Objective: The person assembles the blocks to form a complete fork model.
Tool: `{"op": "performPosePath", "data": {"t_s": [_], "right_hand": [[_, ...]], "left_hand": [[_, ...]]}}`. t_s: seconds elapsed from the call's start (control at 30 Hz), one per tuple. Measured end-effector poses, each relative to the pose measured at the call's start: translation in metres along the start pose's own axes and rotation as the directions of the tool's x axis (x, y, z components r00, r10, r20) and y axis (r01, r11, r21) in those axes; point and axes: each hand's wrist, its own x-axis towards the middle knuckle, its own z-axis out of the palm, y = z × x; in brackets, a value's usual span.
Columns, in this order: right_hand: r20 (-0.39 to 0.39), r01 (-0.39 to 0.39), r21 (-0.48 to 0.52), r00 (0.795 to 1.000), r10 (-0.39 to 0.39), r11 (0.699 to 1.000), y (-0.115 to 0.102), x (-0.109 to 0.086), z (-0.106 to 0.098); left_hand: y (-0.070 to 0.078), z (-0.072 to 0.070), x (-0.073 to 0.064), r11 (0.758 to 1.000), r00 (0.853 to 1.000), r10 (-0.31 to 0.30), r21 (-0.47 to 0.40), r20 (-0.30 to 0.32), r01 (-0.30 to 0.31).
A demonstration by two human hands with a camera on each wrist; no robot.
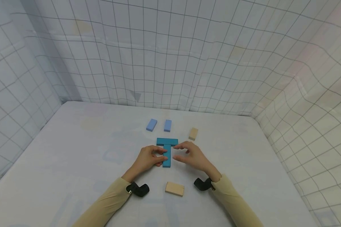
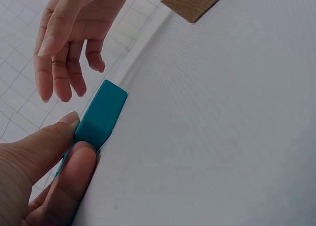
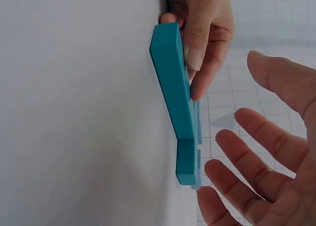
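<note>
Two teal blocks form a T on the white table. The crossbar block [image 1: 167, 141] lies across the far end, and the stem block [image 1: 166, 160] runs from its middle toward me, overlapping or touching it in this view. My left hand [image 1: 149, 156] holds the stem block from the left, thumb and fingers bent against its top and side. To the right of the stem, my right hand [image 1: 191, 154] hovers with thumb and fingers spread, a gap between them and the block. The right wrist view shows those right-hand fingers [image 3: 276, 139] holding nothing.
Two light-blue blocks [image 1: 151, 125] lie beyond the T. A small wooden block [image 1: 193, 133] is at its far right, and a wider wooden block [image 1: 174, 188] lies nearer me between the forearms. Gridded white curtains [image 1: 164, 63] enclose the table's back and sides.
</note>
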Motion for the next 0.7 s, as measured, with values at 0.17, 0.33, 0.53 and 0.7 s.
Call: {"op": "performPosePath", "data": {"t_s": [0.17, 0.33, 0.53, 0.7], "right_hand": [[0.106, -0.028, 0.038, 0.994, 0.024, 0.999, -0.009, -0.009, 0.000], [0.196, -0.063, 0.033, 0.979, 0.055, 0.997, -0.019, -0.015, 0.001], [0.272, -0.061, -0.006, 0.960, 0.061, 0.998, -0.022, -0.021, 0.004], [0.341, -0.029, -0.045, 0.939, 0.043, 0.999, -0.025, -0.023, 0.004]], "left_hand": [[0.000, 0.000, -0.001, 1.000, 1.000, 0.002, 0.000, -0.001, -0.002], [0.000, 0.000, 0.000, 1.000, 1.000, 0.004, -0.005, 0.000, -0.004], [0.000, 0.000, -0.001, 1.000, 1.000, 0.001, -0.017, 0.008, -0.001], [0.000, 0.000, -0.001, 1.000, 1.000, -0.003, -0.018, 0.002, 0.003]]}}
